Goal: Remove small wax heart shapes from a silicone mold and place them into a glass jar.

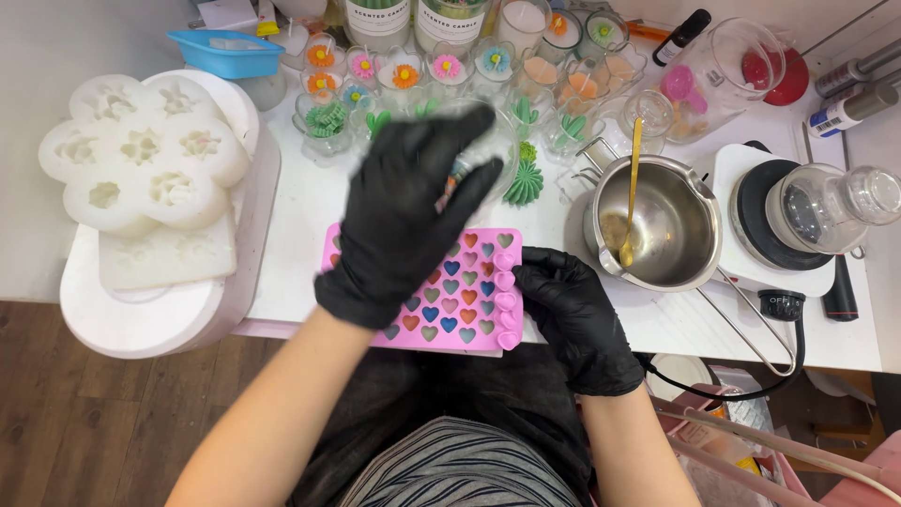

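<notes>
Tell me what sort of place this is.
Probably a small candle-making craft bench. A pink heart mould filled with coloured wax hearts lies under two gloved hands, a steel melting pot with a gold spoon sits beside a hot plate, and flower-topped candle jars line the back.

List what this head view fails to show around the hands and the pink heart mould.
- Left hand: motion-blurred; the small item at its fingers cannot be identified.
- Pink heart mould: left part hidden under that hand.
- Right hand: fingertips curl over the mould's edge, grip unclear.
- Steel pot: contents too dim to tell.
</notes>
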